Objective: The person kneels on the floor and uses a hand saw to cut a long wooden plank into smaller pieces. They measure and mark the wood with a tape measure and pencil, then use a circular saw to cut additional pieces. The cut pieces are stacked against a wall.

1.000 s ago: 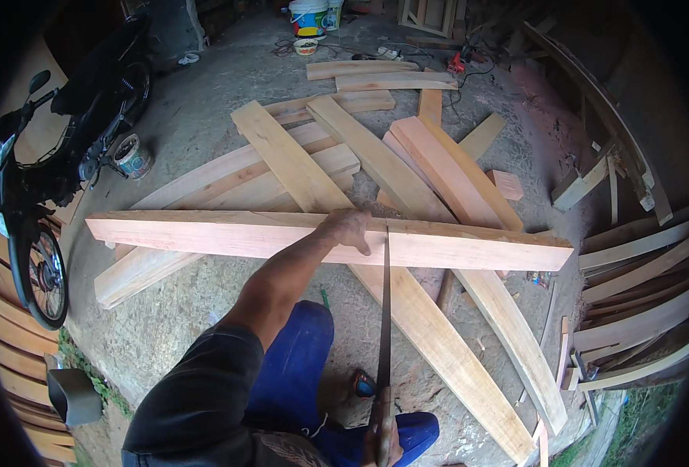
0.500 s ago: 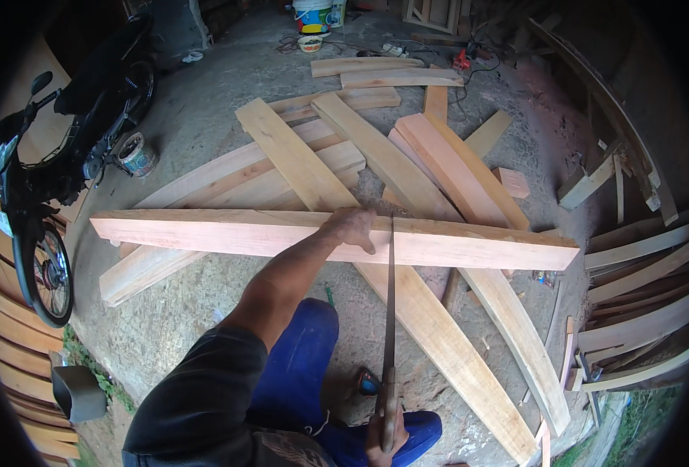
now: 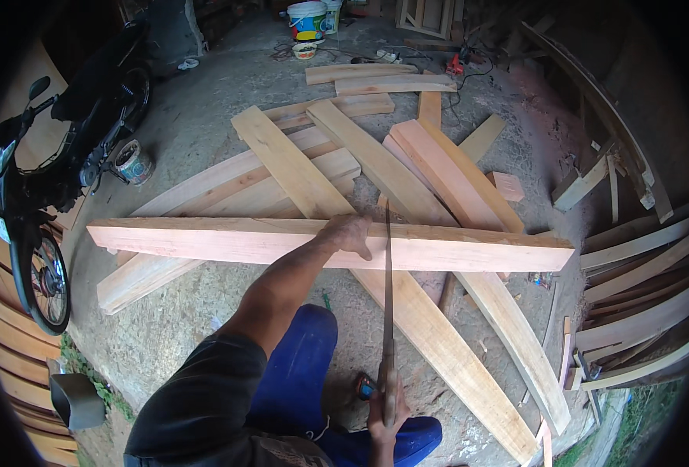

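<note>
Left grip [image 3: 350,235] is clasping pink beam [image 3: 204,242] at top edge; right grip [image 3: 389,418] is holding handsaw [image 3: 389,307], closed round handle [image 3: 390,383].

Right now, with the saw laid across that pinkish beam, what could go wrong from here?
The left hand rests on the pinkish beam close beside the blade of the handsaw, so a jump of the blade could cut it.

The beam lies across boards spread on the floor, with no clamp visible; it might rock or slide if the right hand drives the handsaw hard.
</note>
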A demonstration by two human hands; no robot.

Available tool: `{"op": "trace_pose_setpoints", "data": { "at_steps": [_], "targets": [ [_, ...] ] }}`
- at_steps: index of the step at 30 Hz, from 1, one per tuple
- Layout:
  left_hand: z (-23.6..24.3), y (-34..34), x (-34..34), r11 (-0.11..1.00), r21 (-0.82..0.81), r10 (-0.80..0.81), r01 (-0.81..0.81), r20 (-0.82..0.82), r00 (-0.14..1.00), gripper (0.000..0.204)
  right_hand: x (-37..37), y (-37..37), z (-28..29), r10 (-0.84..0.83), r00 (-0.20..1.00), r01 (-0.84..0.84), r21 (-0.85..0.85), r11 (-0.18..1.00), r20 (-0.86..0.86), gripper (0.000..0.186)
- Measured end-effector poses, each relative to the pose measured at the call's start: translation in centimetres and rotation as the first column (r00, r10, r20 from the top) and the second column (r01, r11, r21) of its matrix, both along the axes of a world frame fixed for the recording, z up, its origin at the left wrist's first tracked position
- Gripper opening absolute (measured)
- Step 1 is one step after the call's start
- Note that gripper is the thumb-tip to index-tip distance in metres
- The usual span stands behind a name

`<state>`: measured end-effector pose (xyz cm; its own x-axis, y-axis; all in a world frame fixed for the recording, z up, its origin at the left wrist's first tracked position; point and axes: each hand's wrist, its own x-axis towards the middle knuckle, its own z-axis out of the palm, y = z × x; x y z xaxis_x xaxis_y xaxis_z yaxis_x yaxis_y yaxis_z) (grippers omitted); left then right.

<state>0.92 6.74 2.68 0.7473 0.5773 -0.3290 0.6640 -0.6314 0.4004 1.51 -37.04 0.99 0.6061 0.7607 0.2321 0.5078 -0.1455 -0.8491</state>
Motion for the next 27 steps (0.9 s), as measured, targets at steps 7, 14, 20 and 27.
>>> {"op": "trace_pose_setpoints", "data": {
  "at_steps": [7,14,20,27],
  "targets": [
    [-0.9,-5.3,0.2,0.976,0.215,0.036,-0.048,0.056,0.998,0.074,2.4,8.1,2.2,-0.105,0.992,0.105,0.003,0.994,-0.063,0.052],
    [-1.2,-2.8,0.0,0.992,0.120,0.028,-0.035,0.064,0.998,0.070,4.1,11.1,0.6,-0.040,0.997,0.044,0.077,0.996,-0.062,0.053],
    [-1.2,-2.0,0.8,0.996,0.067,0.062,-0.065,0.055,0.997,0.078,-2.5,-6.7,1.6,-0.043,0.997,0.046,-0.051,0.998,0.063,0.057],
    [-2.1,-6.0,0.0,0.960,0.271,0.032,-0.065,0.125,0.992,0.075,7.0,19.2,0.3,-0.072,0.992,0.080,0.067,0.995,-0.102,0.054]
  ]
}}
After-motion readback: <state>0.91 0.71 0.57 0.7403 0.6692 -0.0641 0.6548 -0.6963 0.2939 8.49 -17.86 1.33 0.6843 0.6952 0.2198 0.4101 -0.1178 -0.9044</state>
